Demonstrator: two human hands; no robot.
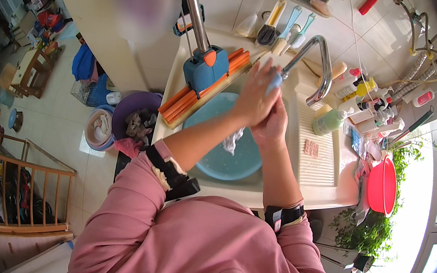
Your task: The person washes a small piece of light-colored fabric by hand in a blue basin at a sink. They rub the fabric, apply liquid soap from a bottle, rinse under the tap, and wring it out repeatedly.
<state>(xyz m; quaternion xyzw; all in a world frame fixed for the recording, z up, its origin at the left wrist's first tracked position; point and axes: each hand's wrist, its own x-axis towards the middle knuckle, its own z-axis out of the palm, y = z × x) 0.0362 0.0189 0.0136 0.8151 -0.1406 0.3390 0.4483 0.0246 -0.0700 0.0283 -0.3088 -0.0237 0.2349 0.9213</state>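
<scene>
My left hand (257,98) reaches over the light blue basin (199,159), its fingers slightly blurred. A small pale blue piece (275,81), whose kind I cannot make out, sits at its fingers. Pressed against it from the right is my right hand (271,122), closed, with its fingers largely hidden behind the left. Below the hands a white cloth (233,141) hangs or lies at the water in the basin; whether a hand grips it is hidden. Just beyond my hands stands the chrome faucet (324,67).
A blue mop head (205,71) on a steel pole stands on orange strips left of the basin. A ribbed washboard (317,160) and bottles (331,121) are at the right. Brushes (284,32) lean on the wall. A purple tub (127,119) holds laundry.
</scene>
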